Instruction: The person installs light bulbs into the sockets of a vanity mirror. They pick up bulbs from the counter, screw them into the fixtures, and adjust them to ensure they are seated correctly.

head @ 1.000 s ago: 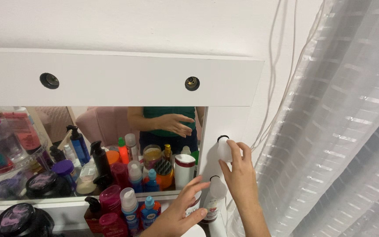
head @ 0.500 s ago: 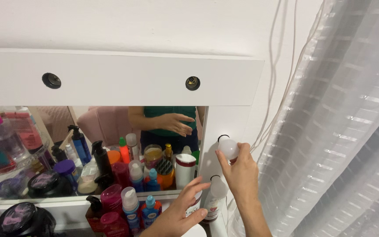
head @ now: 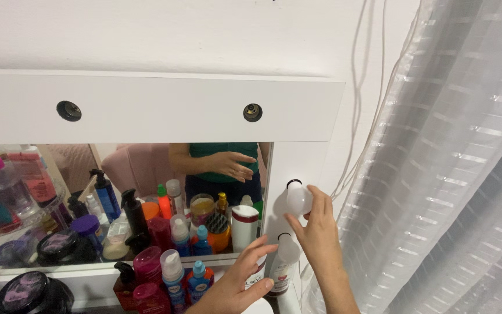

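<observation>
Bulb in hand: white round light bulb [head: 298,197] gripped by the fingers of the right hand [head: 319,229], seated at a socket on the right side strip of the white mirror frame [head: 303,160].
Stage, by the look of it: bulb at its socket with base hidden, so fully home or not cannot be told; probably mid-fitting.
Left undone: two empty sockets along the top strip, left empty socket [head: 68,110] and right empty socket [head: 253,112], both dark holes without bulbs.
Left hand: left hand [head: 236,285] open, fingers spread, holding nothing, hovering just beside the white bottle [head: 283,264] low on the frame.
Mirror [head: 123,203]: shows the reflection of a green top and an open hand, plus doubled bottles.
Crowd on the surface: red bottles [head: 146,279], blue bottle [head: 197,279], white pump bottle [head: 172,270], black jar [head: 27,293], packed close together.
In the way: white bottle directly under the working hand, touching or nearly touching the wrist; easily knocked over.
Right side: sheer grey curtain [head: 448,174] hanging near the forearm, thin white cables [head: 358,104] running down the wall beside the frame.
</observation>
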